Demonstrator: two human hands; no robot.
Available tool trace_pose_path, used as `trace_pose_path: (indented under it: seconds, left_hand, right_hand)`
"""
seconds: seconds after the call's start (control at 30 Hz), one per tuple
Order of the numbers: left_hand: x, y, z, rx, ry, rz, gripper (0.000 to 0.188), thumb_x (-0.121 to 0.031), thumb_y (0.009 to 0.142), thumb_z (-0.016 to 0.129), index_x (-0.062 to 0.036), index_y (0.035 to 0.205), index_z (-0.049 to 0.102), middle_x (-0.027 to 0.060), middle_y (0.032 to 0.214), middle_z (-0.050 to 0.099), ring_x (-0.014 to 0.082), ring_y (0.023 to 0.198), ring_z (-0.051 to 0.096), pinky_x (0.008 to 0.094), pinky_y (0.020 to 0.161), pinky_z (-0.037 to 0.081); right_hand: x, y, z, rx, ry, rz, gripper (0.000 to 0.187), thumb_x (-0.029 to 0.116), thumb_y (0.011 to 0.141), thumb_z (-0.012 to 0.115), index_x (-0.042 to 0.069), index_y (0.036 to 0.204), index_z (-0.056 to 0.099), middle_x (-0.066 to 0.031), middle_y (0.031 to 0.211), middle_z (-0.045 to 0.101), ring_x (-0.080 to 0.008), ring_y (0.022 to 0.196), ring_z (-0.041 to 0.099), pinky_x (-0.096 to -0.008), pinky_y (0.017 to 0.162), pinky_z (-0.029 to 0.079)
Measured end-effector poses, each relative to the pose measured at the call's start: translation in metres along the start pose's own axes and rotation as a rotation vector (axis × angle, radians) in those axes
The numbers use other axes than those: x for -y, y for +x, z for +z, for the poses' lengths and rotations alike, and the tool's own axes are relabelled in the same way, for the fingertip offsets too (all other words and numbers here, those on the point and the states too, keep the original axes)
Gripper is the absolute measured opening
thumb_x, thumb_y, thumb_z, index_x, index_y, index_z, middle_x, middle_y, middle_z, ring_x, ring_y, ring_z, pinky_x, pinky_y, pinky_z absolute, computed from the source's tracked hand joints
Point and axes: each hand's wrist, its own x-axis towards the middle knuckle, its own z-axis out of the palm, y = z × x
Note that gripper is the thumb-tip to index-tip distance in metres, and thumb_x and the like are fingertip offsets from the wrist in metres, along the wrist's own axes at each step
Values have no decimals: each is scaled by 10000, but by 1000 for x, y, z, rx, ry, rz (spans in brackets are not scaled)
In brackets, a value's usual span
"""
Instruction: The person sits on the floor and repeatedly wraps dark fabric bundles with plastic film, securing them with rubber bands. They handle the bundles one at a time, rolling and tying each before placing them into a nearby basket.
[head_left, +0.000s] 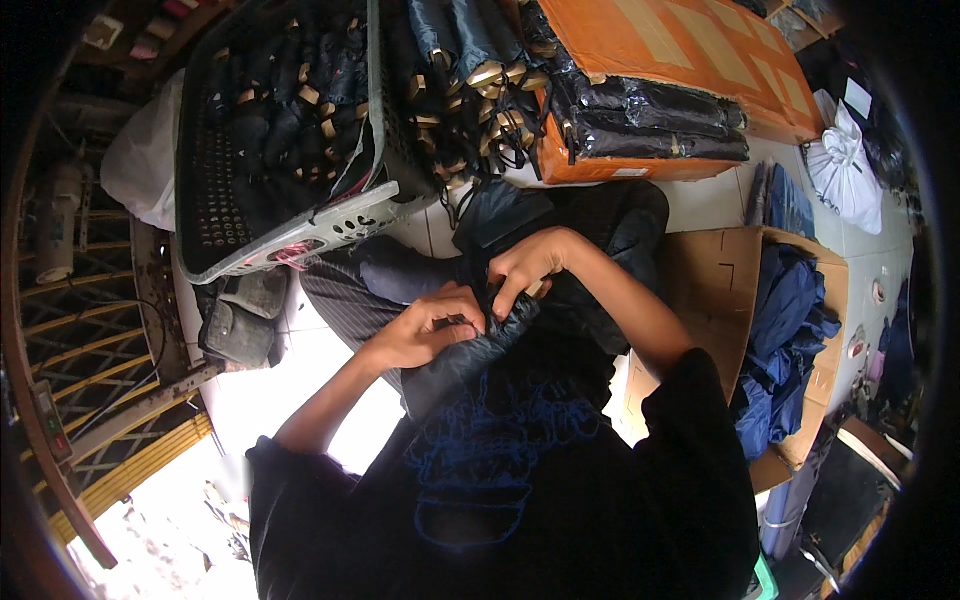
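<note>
Grey perforated plastic forms the laundry basket (pixel 290 235) at upper left, heaped with dark folded umbrellas whose details blur together. Below it, at centre, the left hand (pixel 425 330) pinches the crinkled black fabric of a folded umbrella (pixel 470 355) lying in the lap, fingers closed on the cloth. Just beside it, the right hand (pixel 528 265) grips the same fabric; its fingertips are hidden in the folds. Farther right, an open cardboard box (pixel 725 300) holds rumpled navy cloth, partly cut off.
</note>
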Motion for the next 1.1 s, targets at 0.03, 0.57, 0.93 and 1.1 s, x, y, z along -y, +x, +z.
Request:
trace_pose_path:
  seconds: [0.03,0.57,0.93,1.1]
  left_hand:
    - [-2,0,0,20,47,15,29,-33,874,625,-39,902,623,37,890,588,193,917,483,329,841,364]
    - [12,-14,7,-98,433,132,133,-8,794,663,-20,836,537,113,805,534,315,798,527,389,745,397]
    - [15,-3,-3,-473,142,-34,97,46,850,607,10,895,530,93,874,547,215,813,542,313,734,440]
    - [-6,0,16,-623,406,180,170,108,796,610,-6,899,537,125,900,566,299,871,535,346,750,441]
  right_hand:
    - [3,0,1,4,-18,-3,440,399,769,719,-29,810,622,-11,489,453,-105,362,427,-251,323,278]
    - [-44,28,2,133,485,115,552,593,842,594,52,953,599,-21,634,553,-114,430,467,-240,366,331]
    - [-32,46,29,-653,823,-1047,655,250,866,683,121,1385,306,-110,1230,528,-192,1085,545,-367,943,443]
    - [-20,42,28,-994,605,-869,474,96,886,633,80,1293,391,-60,1120,556,-150,1045,541,-298,909,438]
